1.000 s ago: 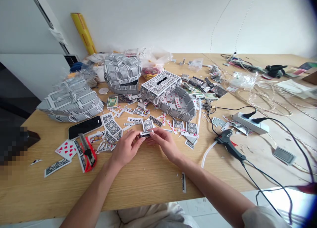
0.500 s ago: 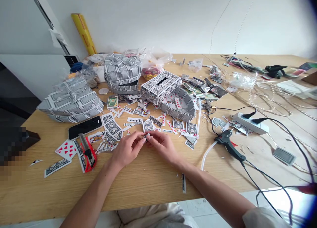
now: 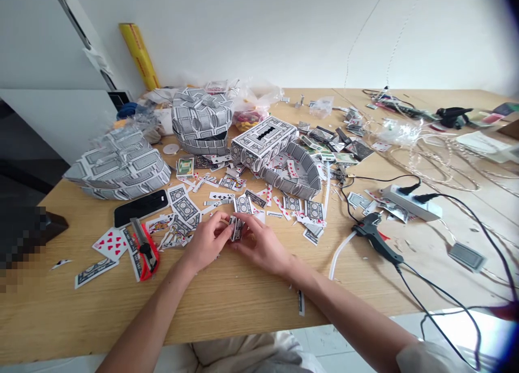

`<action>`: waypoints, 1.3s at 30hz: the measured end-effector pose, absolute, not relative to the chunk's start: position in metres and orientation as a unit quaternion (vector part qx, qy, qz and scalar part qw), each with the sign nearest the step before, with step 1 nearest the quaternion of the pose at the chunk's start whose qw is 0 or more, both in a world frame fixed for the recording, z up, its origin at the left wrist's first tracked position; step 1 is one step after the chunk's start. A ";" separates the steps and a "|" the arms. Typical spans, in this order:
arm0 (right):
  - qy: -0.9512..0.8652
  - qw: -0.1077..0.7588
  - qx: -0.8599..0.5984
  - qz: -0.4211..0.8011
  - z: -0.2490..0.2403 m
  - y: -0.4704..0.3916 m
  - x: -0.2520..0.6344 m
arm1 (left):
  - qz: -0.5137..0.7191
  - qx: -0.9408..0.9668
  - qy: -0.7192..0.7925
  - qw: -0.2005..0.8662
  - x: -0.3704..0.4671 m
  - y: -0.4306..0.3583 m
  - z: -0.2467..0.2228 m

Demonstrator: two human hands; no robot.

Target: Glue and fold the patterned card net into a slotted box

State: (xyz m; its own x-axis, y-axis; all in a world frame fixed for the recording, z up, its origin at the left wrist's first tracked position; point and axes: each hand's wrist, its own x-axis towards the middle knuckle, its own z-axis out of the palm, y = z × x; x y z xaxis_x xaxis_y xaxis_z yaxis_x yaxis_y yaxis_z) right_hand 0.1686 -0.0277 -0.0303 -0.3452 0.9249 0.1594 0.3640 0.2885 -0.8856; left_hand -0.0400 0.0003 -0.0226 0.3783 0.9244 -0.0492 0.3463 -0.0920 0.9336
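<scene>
Between my two hands is a small folded playing card piece (image 3: 236, 228), its patterned grey back showing. My left hand (image 3: 208, 238) pinches its left side with thumb and forefinger. From the right, my right hand (image 3: 261, 244) grips it with curled fingers at its top and bottom edges. Just beyond them lie cut card strips and a patterned card (image 3: 242, 204). A red utility knife (image 3: 146, 254) rests left of my hands, on card strips. To the right stands a dark glue gun (image 3: 377, 240) with a white glue stick in its back.
Farther back stand a heart-shaped card box (image 3: 201, 121), a woven card piece (image 3: 121, 170), a rectangular card box (image 3: 265, 140) and an open card tray (image 3: 302, 186). A phone (image 3: 140, 208) lies at left. A power strip (image 3: 411, 201) with black cables sits at right.
The folded card piece has turned so that more of its patterned face shows. My right hand's fingers have spread around it, while my left hand keeps its pinch.
</scene>
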 end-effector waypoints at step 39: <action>-0.776 0.339 -0.452 0.280 -0.040 -0.025 0.171 | 0.309 0.641 0.473 0.520 -0.039 0.002 -0.017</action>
State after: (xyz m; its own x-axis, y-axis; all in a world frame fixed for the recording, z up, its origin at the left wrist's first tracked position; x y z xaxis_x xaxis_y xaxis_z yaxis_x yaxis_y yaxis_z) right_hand 0.1707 -0.0252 -0.0396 -0.3605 0.8918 0.2734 0.5115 0.4341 -0.7415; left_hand -0.0389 0.0023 -0.0168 0.3617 0.9274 -0.0955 0.2845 -0.0122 0.9586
